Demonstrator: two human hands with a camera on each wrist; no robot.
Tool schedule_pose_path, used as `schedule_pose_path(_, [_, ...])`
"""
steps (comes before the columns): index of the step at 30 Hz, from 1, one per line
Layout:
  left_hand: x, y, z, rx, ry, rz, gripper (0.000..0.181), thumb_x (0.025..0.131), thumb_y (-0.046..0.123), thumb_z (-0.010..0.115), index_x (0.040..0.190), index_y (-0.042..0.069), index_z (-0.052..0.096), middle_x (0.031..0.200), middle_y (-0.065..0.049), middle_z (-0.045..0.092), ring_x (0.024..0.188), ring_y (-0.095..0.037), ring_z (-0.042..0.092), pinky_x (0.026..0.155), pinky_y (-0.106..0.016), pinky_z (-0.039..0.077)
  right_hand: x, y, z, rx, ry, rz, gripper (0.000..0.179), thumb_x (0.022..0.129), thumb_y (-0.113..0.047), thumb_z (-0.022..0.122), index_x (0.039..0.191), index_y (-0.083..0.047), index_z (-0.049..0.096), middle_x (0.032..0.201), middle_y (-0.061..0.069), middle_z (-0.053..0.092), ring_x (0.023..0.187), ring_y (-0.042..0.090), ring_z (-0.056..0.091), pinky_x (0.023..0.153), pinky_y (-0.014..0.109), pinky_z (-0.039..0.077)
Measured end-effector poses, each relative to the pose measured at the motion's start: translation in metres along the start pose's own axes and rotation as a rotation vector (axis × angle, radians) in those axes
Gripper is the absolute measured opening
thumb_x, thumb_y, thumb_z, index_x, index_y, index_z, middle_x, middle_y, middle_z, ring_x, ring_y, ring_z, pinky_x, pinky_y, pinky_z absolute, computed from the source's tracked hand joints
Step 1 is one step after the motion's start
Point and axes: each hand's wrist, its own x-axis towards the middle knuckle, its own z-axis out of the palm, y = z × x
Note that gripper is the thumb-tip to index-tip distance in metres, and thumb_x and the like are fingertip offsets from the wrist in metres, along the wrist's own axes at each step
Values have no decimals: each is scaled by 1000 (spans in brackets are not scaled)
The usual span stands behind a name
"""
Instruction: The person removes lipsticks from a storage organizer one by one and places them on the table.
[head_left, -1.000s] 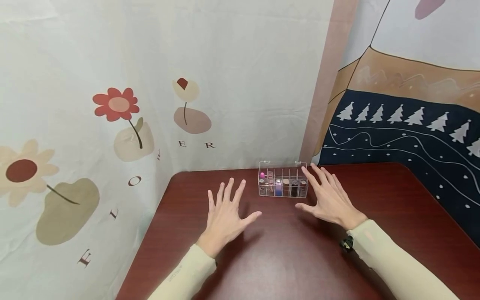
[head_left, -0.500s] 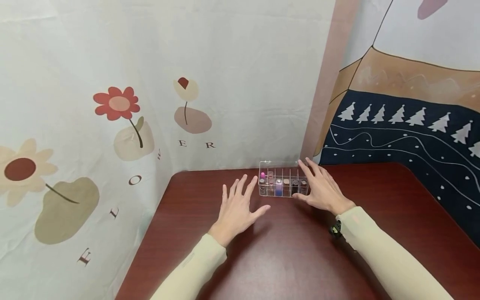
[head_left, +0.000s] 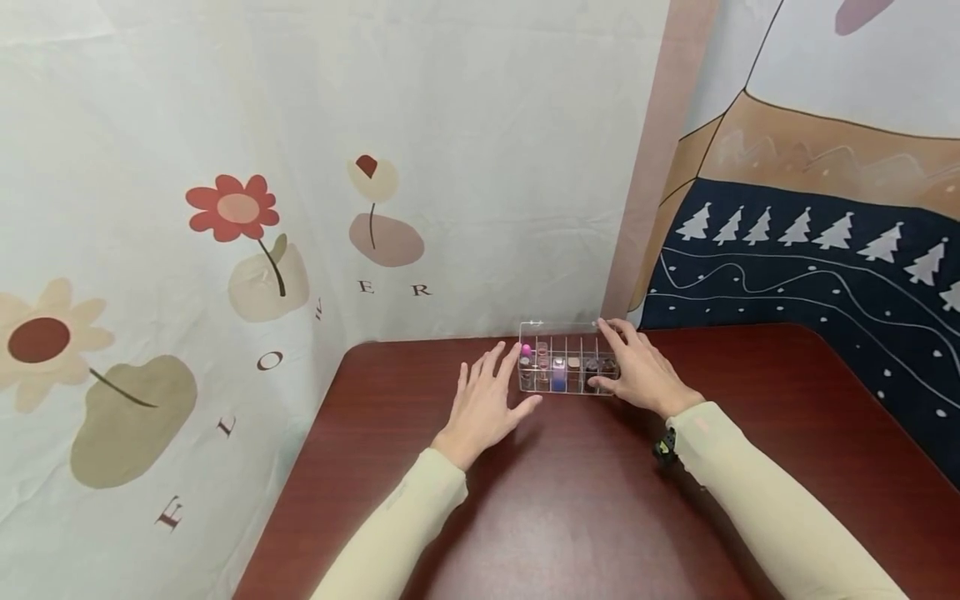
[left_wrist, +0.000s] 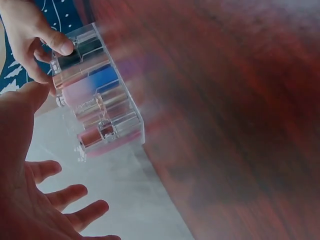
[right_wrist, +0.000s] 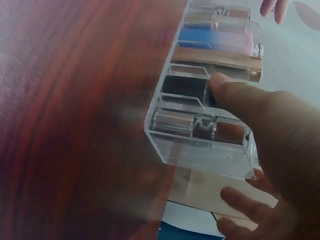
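Note:
A clear, slotted cosmetics organizer [head_left: 568, 392] stands near the far table edge, with several tubes upright in its compartments. Among them are a blue-and-pink tube [head_left: 558, 375] and a black one [right_wrist: 182, 86]; a bright pink round top [head_left: 527, 349] shows at the left end. My right hand [head_left: 643, 371] spans the organizer's right end, thumb in front and fingers behind. In the right wrist view the thumb tip overlaps the upper end of the black tube. My left hand [head_left: 483, 408] is spread beside the left end, index fingertip right at its side.
The reddish-brown wooden table [head_left: 540, 517] stretches toward me. Behind it hangs a pale curtain [head_left: 480, 167] with printed flowers, and on the right a dark blue cloth [head_left: 810, 275] with white trees. A dark watch [head_left: 664, 448] sits on my right wrist.
Both hands have moved in toward the organizer: the left forward and right to its left side, the right leftward over its right end. The organizer stays in place.

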Motion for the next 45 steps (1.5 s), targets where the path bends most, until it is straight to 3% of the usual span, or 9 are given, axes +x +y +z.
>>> schedule_pose_path(12, [20, -2, 10, -46, 3, 5, 101, 106, 58, 83, 186, 24, 31, 191, -14, 35, 169, -45, 49, 139, -74, 35, 6, -4, -10, 36, -10, -52, 105, 92, -22, 103, 174, 4, 43, 168, 30, 49, 141, 50, 66, 121, 66, 59])
schedule_pose_path(19, [25, -5, 12, -61, 2, 11, 107, 104, 56, 87, 186, 21, 28, 193, -14, 30, 163, -51, 53, 138, -72, 40, 3, -6, -12, 27, -12, -78, 105, 90, -22, 104, 173, 2, 45, 167, 30, 50, 140, 50, 68, 119, 66, 60])
schedule_pose_path(27, [27, -8, 9, -31, -10, 41, 112, 100, 57, 90, 186, 19, 29, 193, -12, 30, 164, -48, 52, 136, -67, 45, -4, -12, -13, 22, -8, -112, 104, 88, -24, 106, 171, 1, 48, 164, 29, 53, 137, 50, 70, 117, 66, 61])
schedule_pose_path(36, [24, -6, 6, 11, -14, 102, 114, 97, 61, 92, 183, 13, 35, 188, -9, 42, 163, -42, 55, 132, -65, 50, -17, -14, -16, 17, -17, -116, 104, 87, -24, 106, 171, 0, 50, 163, 27, 54, 136, 48, 72, 115, 66, 62])
schedule_pose_path(45, [16, -7, 0, 35, -7, 117, 112, 91, 61, 97, 176, 10, 45, 176, -11, 55, 159, -37, 59, 128, -60, 54, -26, -19, -14, 4, -14, -154, 103, 86, -23, 107, 169, 0, 52, 160, 27, 57, 125, 43, 75, 109, 63, 66])
